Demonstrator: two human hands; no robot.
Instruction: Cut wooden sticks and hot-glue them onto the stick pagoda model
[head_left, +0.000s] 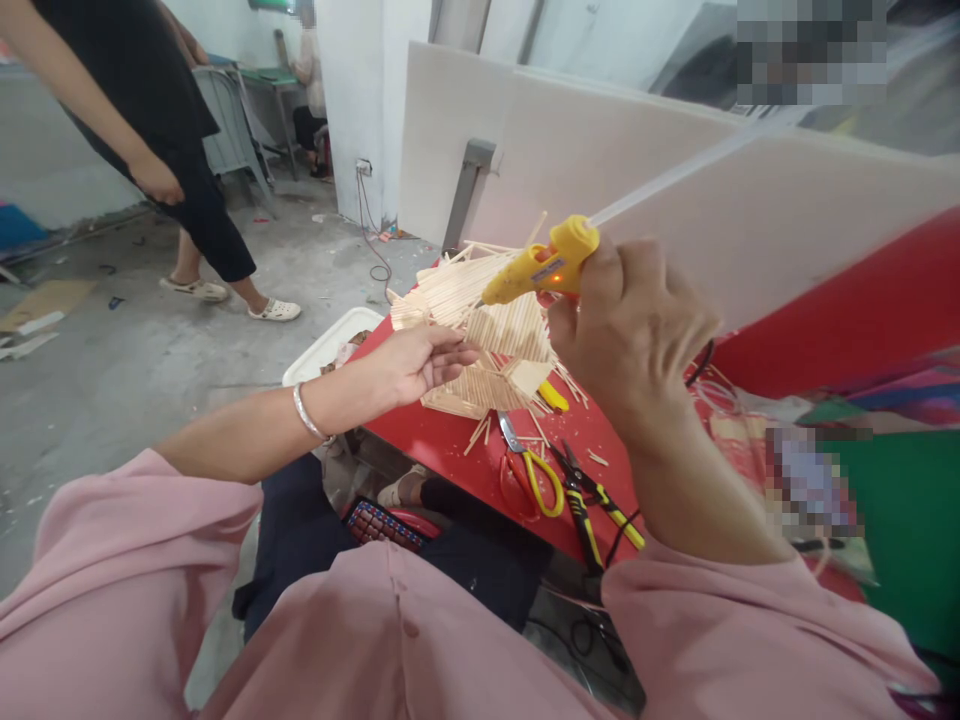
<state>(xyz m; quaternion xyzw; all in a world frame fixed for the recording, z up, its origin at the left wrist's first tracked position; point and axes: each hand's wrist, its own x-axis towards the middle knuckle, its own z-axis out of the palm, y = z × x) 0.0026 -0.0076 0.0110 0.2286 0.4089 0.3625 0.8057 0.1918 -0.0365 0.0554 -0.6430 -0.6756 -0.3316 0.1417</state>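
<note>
My right hand is wrapped round a yellow hot glue gun with a small orange light lit. A long translucent glue stick juts out of its back. The nozzle points down and left, close above a model of thin wooden sticks laid side by side in panels. My left hand is at the model's near left side, thumb and forefinger pinched together; whatever is between them is too small to make out. Scissors with yellow handles and black-and-yellow pliers lie nearer me.
Loose stick pieces are scattered on the red table. A white tray stands at its left edge. Behind the table leans a large pale board. At the left a person in dark clothes stands on the concrete floor.
</note>
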